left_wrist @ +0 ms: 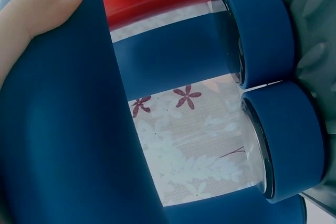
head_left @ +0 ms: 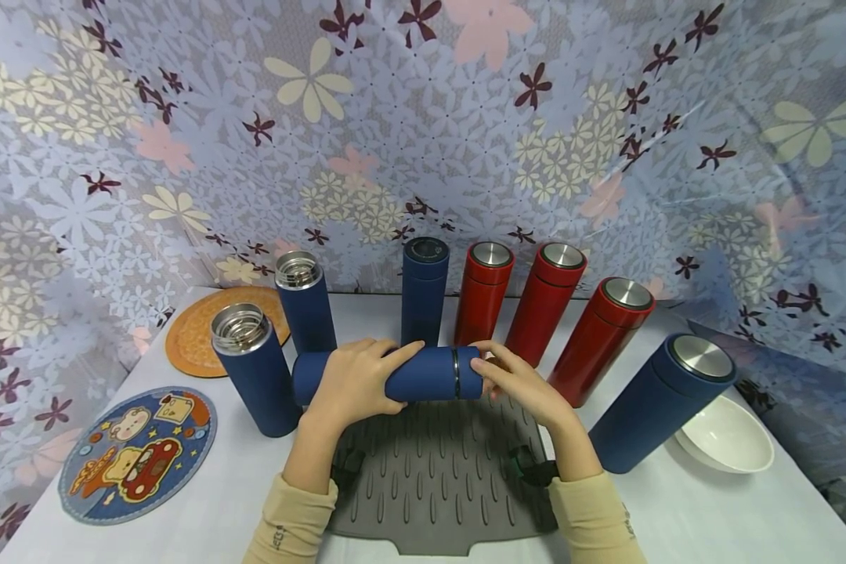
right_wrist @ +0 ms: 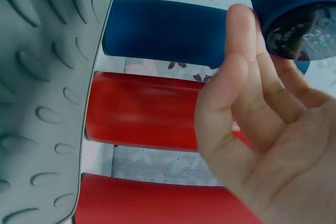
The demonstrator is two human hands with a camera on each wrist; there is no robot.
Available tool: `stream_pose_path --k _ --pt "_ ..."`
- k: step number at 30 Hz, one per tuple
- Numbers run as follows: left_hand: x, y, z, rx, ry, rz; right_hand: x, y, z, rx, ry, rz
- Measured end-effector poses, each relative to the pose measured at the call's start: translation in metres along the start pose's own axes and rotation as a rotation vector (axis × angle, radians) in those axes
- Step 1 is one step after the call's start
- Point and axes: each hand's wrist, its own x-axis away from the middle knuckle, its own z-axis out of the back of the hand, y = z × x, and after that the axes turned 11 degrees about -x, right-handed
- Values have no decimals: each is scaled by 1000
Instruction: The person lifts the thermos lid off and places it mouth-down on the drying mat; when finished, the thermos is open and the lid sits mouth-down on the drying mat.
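Note:
A blue thermos [head_left: 423, 374] with a dark ring below its lid lies level above the grey mat. My left hand [head_left: 356, 380] grips its body, thumb and fingers round it. At the other end my right hand [head_left: 522, 380] holds the thermos lid [head_left: 471, 373] with its fingertips; in the right wrist view the lid's dark, shiny end faces out beside the fingers. Two loose blue lids [left_wrist: 265, 30] [left_wrist: 286, 140] sit on the mat in the left wrist view, hidden in the head view. Two lidless blue thermoses [head_left: 254, 368] [head_left: 306, 305] stand at the left, steel necks showing.
Behind the hands stand a blue thermos [head_left: 425, 290] and three red thermoses [head_left: 482, 294] [head_left: 546, 301] [head_left: 599, 345]. Rightward are another blue thermos [head_left: 659, 407] and a white bowl [head_left: 729, 435]. The ridged grey mat [head_left: 430, 478], cartoon placemat [head_left: 141, 454] and orange round mat [head_left: 197, 337] lie on the table.

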Motion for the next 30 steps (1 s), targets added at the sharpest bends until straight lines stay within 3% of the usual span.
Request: stream_pose_path --k 8,12,15,21,25,30 --pt "1 -1 1 8 -10 10 1 4 4 -63 -103 121" --pt "1 -1 1 -2 -12 7 1 4 4 -74 -117 139" --pt "1 -1 1 -9 -5 1 1 3 4 -94 -105 94" --pt "1 0 1 -12 13 -11 0 -3 -4 -93 -22 -85" --pt "0 1 1 -4 11 -11 -2 -3 -5 -64 -1 -108" --pt "0 2 0 12 9 -6 0 -2 0 -100 -33 -84"
